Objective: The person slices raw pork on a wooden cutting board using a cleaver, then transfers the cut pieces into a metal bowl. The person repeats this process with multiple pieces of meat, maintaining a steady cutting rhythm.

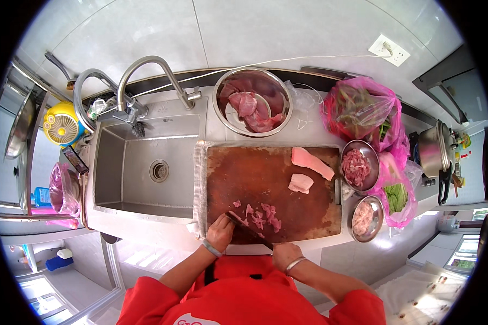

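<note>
My right hand, at the front edge of the wooden cutting board, is closed round the handle of a knife. The dark blade slants up and left across the board's front left part. My left hand rests at the board's near left corner, fingers curled in beside the blade's far end; whatever they pinch is hidden. Just beyond the blade lie several small cut pieces of raw meat. Farther back on the board are a long pale pink slab of meat and a shorter pale chunk.
Left of the board is a steel sink with a faucet. Behind stands a bowl of meat. Along the right side are a bowl of sliced meat, a bowl of pale pieces, pink vegetable bags and a pot.
</note>
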Motion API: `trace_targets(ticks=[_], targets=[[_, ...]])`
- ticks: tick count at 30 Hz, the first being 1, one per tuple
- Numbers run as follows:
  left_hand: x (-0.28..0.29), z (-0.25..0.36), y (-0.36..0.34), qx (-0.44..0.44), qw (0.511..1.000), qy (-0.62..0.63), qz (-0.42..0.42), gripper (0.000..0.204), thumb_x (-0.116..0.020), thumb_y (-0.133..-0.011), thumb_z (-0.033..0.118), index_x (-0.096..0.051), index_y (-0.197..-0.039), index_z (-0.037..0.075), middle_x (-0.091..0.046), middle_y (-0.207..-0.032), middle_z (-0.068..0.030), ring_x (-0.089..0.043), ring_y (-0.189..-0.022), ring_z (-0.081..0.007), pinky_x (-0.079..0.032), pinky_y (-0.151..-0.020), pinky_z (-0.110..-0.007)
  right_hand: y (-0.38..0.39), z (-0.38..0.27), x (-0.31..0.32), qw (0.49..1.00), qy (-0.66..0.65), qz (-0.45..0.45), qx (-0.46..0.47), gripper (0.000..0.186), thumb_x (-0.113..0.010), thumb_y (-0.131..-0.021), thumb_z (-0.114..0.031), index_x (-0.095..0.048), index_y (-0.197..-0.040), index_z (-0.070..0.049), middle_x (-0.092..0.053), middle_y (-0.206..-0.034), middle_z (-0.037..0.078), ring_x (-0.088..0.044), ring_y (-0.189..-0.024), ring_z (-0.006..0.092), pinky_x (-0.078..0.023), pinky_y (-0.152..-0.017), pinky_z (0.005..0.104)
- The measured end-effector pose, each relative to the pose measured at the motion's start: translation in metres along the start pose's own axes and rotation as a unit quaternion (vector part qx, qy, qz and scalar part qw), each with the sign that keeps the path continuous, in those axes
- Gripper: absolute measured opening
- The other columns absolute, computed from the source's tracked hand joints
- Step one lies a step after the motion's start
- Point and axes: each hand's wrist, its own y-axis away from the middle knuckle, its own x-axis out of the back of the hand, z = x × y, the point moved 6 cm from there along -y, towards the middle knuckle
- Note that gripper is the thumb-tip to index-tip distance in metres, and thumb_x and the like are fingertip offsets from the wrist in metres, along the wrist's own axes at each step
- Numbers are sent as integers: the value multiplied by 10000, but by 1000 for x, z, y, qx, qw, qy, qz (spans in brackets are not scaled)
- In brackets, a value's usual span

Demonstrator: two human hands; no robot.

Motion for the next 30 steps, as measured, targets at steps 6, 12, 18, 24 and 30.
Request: trace_targets(ticks=[6,12,18,24,30], targets=[[-2,-3,5,-4,1000,-13,8,239,-537,-686,-16,-613,-913,-5,-582,-947,-150,-567,-947,-316,-494,-783,-354,-25,-21,-3,1000,5,-12,13,216,-544,-725,-109,-660,-869,1,-638,-893,214,-622,-868,351,-498,-768,423],[7,-16,-2,-3,1000,-3,13,273,-533,-676,-21,-606,-939,-4,-582,-969,-156,-552,-986,-331,-480,-824,-367,-29,-14,-3,1000,-9,3,-8,217,-550,-747,-119,-665,-897,-13,-631,-954,209,-615,-918,339,-491,-803,415],[6,-12,-4,-26,1000,0,2,291,-529,-686,-9,-594,-969,-7,-574,-1002,-167,-545,-1001,-334,-474,-841,-375,-35,-31,-2,1000,-19,15,-18,228,-538,-750,-115,-664,-907,-9,-627,-966,216,-608,-933,344,-487,-813,412],[10,-9,-2,-39,999,-25,-3,306,-516,-707,-2,-577,-1007,-4,-559,-1049,-171,-548,-998,-324,-476,-837,-363,-31,-10,-7,998,-43,43,-35,232,-524,-745,-111,-667,-898,-11,-624,-955,225,-606,-927,356,-482,-819,417],[11,-13,5,-43,999,-7,-2,265,-517,-707,-5,-575,-965,-10,-551,-1046,-176,-553,-977,-318,-483,-816,-354,-11,-11,-12,998,-20,49,-27,233,-513,-747,-130,-674,-882,-28,-633,-922,219,-613,-904,354,-482,-818,413]])
